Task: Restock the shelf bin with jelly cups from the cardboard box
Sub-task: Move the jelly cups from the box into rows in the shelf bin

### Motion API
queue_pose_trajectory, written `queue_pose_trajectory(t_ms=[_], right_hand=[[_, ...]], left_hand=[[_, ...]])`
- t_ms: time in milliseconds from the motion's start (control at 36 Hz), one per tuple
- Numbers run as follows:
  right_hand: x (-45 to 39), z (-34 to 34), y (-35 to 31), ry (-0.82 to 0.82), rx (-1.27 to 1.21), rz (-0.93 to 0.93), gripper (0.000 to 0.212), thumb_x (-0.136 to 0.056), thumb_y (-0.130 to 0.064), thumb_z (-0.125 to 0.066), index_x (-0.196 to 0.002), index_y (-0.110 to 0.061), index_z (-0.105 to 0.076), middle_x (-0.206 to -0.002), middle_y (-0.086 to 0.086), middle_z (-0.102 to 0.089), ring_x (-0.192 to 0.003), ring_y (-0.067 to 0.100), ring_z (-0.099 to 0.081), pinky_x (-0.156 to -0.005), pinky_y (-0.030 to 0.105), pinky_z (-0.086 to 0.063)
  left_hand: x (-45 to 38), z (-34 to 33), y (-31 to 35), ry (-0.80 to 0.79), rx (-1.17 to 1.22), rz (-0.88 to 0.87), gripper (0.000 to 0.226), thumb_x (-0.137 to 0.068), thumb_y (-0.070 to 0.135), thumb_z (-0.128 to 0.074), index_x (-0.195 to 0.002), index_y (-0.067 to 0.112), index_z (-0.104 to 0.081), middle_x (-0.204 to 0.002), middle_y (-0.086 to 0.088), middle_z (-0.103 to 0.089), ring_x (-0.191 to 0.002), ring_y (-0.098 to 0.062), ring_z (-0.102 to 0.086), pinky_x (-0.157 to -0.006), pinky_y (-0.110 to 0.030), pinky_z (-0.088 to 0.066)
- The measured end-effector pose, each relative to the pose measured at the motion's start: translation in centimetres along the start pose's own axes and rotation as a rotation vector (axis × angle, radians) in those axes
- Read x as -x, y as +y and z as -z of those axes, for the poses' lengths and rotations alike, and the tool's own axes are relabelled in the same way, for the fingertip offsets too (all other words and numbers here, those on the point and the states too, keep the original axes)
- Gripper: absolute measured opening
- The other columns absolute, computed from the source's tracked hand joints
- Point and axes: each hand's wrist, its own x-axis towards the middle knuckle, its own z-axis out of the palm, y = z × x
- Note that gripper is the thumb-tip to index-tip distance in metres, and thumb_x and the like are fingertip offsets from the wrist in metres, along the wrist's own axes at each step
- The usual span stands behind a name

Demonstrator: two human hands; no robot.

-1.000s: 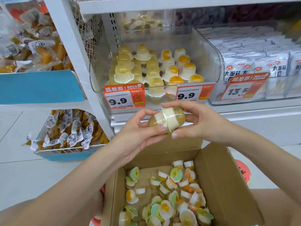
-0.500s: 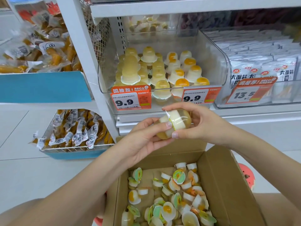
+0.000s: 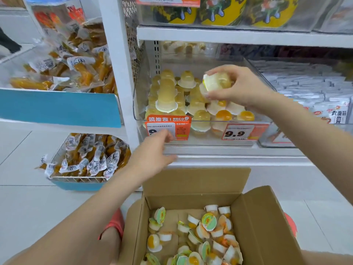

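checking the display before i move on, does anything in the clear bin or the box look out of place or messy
Nothing damaged or spilled. In the clear plastic shelf bin the small jelly cups stand dome-up in stacks. In the brown cardboard box the loose cups lie tumbled on their sides.

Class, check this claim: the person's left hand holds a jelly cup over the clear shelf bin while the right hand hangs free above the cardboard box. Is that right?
Not quite: the hands are swapped. In the head view the right hand holds the jelly cup over the clear shelf bin, while the left hand hangs free above the cardboard box.
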Motion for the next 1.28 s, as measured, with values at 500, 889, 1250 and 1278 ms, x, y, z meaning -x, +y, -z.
queue_pose_trajectory(t_ms=[500, 889, 1250, 1278], right_hand=[[-11.1, -5.0, 1.8, -0.202, 0.534, 0.006, 0.084, -0.065, -0.035, -0.085, -0.138, -0.019, -0.044, -0.137, 0.004, -0.05, -0.12, 0.024, -0.051, -0.084, 0.025, -0.04], [-10.2, -6.2, 2.5, -0.201, 0.562, -0.006, 0.079, -0.067, -0.024, -0.085, -0.133, -0.024, -0.043, -0.135, 0.006, -0.049, -0.115, 0.026, -0.051, -0.083, 0.029, -0.044], [7.2, -2.8, 2.8, 0.074, 0.136, 0.29, 0.033, -0.08, -0.002, -0.072, -0.104, -0.019, -0.058, -0.096, 0.003, -0.064, -0.089, 0.01, -0.062, -0.085, 0.018, -0.051], [9.0, -3.1, 3.6, 0.047, 0.152, 0.287, 0.029, -0.08, -0.002, -0.072, -0.103, -0.015, -0.059, -0.096, 0.002, -0.064, -0.089, 0.01, -0.062, -0.084, 0.019, -0.051]], left_hand=[[-0.9, 0.5, 0.7, 0.055, -0.246, -0.05, 0.044, -0.089, 0.042, -0.058, -0.119, 0.015, -0.043, -0.112, 0.001, -0.053, -0.102, -0.02, -0.054, -0.068, -0.027, -0.037], [-0.9, 0.3, 0.1, 0.055, -0.292, -0.09, 0.045, -0.088, 0.042, -0.06, -0.12, 0.017, -0.04, -0.122, 0.001, -0.052, -0.105, -0.02, -0.056, -0.07, -0.031, -0.044], [0.8, -1.3, -1.4, -0.118, -0.403, -0.107, 0.036, -0.089, 0.038, -0.06, -0.117, 0.019, -0.049, -0.119, -0.001, -0.058, -0.109, -0.024, -0.055, -0.077, -0.035, -0.046], [1.2, -1.9, -1.7, -0.147, -0.416, -0.113, 0.036, -0.089, 0.038, -0.06, -0.117, 0.019, -0.05, -0.119, -0.001, -0.058, -0.109, -0.023, -0.055, -0.077, -0.035, -0.046]])
